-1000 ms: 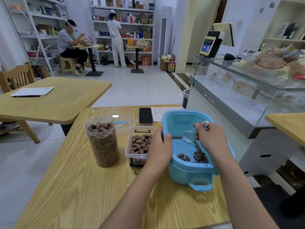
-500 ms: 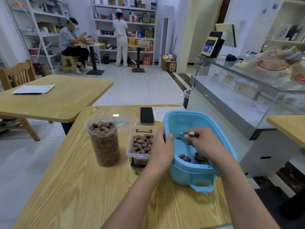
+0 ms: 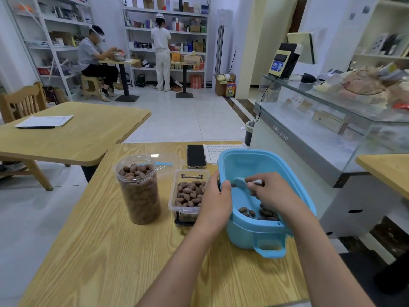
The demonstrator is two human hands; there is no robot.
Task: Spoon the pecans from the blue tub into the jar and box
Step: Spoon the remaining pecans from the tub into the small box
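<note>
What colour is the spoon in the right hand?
Light blue bowl, white handle end. The spoon, held by the right hand, shows in the head view.

Counter [image 3: 93,251]: pale wood-grain top, smooth, low sheen. Blue tub [image 3: 261,235]: opaque plastic, smooth, satin finish with soft highlights along the rim. Jar [image 3: 139,196]: clear plastic, glossy, ribbed at the neck. Box [image 3: 188,210]: clear thin plastic, shiny edges; its clear lid [image 3: 168,161] lies behind, equally glossy. Pecans [image 3: 189,192]: brown shells, smooth, faintly polished. Spoon [image 3: 240,181]: pale blue plastic, matt. Phone [image 3: 196,156]: black glass face, reflective. Paper sheet [image 3: 218,151]: white, matt, printed. Display case [image 3: 332,120]: glass, glossy. Floor [image 3: 188,120]: light tiles, sheen.
</note>
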